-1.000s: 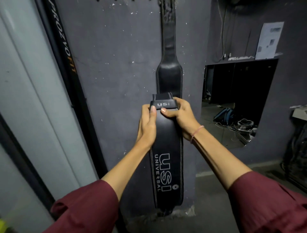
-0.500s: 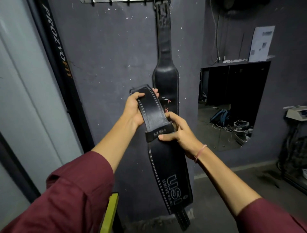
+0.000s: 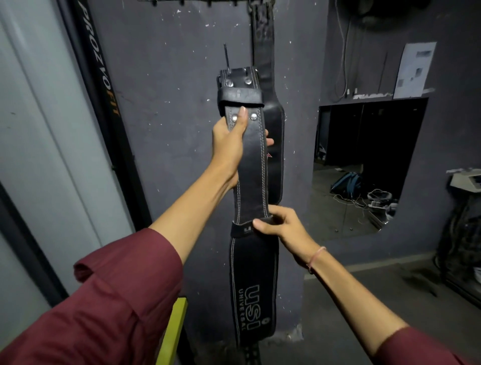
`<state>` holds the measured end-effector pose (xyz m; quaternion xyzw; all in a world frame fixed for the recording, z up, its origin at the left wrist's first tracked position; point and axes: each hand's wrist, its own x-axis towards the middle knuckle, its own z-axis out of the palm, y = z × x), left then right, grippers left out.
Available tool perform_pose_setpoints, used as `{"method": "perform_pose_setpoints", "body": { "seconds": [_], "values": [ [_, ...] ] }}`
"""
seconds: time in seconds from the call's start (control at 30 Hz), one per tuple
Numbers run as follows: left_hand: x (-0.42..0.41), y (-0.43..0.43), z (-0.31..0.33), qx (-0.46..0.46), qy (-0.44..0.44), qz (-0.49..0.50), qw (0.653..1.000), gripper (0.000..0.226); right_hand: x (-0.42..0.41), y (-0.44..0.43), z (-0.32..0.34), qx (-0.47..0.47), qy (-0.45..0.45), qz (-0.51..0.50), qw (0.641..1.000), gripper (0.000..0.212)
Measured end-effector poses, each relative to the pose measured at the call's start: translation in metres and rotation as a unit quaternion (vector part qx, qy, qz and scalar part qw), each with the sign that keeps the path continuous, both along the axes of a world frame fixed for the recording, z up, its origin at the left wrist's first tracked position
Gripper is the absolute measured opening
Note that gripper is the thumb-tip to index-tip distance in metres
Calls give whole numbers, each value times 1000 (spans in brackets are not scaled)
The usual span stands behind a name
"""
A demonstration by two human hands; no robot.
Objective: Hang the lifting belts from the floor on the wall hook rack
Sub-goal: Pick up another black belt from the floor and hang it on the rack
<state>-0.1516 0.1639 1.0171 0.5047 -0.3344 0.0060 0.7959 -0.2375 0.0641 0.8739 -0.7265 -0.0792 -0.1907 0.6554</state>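
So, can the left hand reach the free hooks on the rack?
Probably yes: the left hand holds the belt below the rack, which looks bare left of the hung belt; nothing lies between.

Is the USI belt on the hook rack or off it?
Off. The left hand grips the USI belt near its buckle end, the right hand pinches its loop; its top is below the hook rack.
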Motion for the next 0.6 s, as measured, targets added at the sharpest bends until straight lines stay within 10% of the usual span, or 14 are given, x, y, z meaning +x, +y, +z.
{"method": "perform_pose_setpoints", "body": {
  "seconds": [0.6],
  "values": [
    [4, -17, -42, 53, -54, 120, 990, 37, 20, 0, 68, 77, -121, -103, 984, 22]
  ]
}}
